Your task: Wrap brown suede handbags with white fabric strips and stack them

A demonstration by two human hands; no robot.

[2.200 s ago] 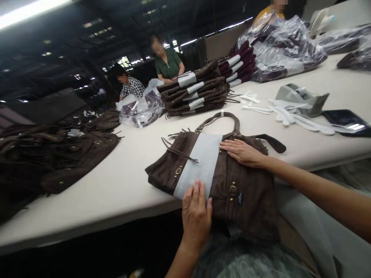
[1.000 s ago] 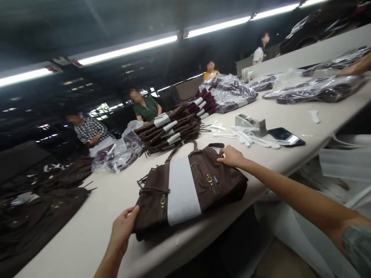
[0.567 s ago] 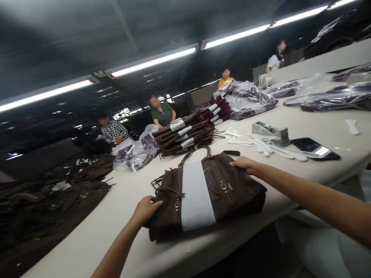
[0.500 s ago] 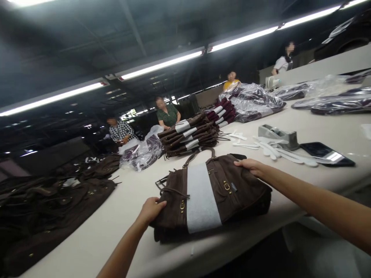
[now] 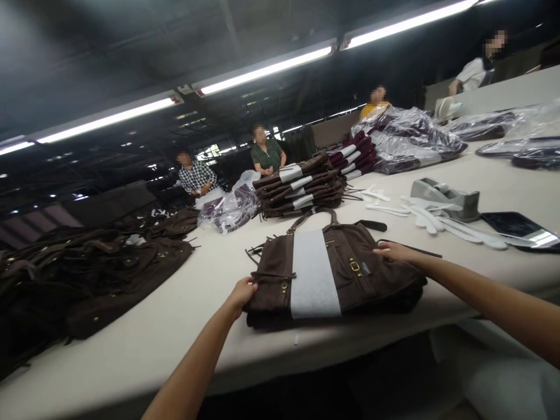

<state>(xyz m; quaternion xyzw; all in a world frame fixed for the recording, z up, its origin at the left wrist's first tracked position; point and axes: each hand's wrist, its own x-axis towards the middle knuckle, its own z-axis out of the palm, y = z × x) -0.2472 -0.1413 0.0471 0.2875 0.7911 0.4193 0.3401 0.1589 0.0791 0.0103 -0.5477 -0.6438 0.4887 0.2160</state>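
A dark brown bag [image 5: 359, 274] with brass buckles lies on the pale table near its front edge, on top of another dark layer. Around its middle runs a light grey band [image 5: 314, 274]. My left hand [image 5: 243, 291] pinches the bag's left side. On the right, the fingers of my right hand [image 5: 394, 252] are closed on the bag's upper side, beside a thin dark strap. The bag's handles stretch away toward the stacked bags.
Banded brown bags [image 5: 301, 186] are stacked behind, beside plastic-wrapped ones [image 5: 406, 140]. A tape dispenser [image 5: 446, 198], white strips [image 5: 464, 229] and a tablet [image 5: 520, 228] are at right. Dark bags [image 5: 109, 280] are heaped left. Several people stand beyond the table.
The bag lies flatter, and a strap now shows on the table by my right hand. Both hands still hold the bag's sides. The view has shifted.
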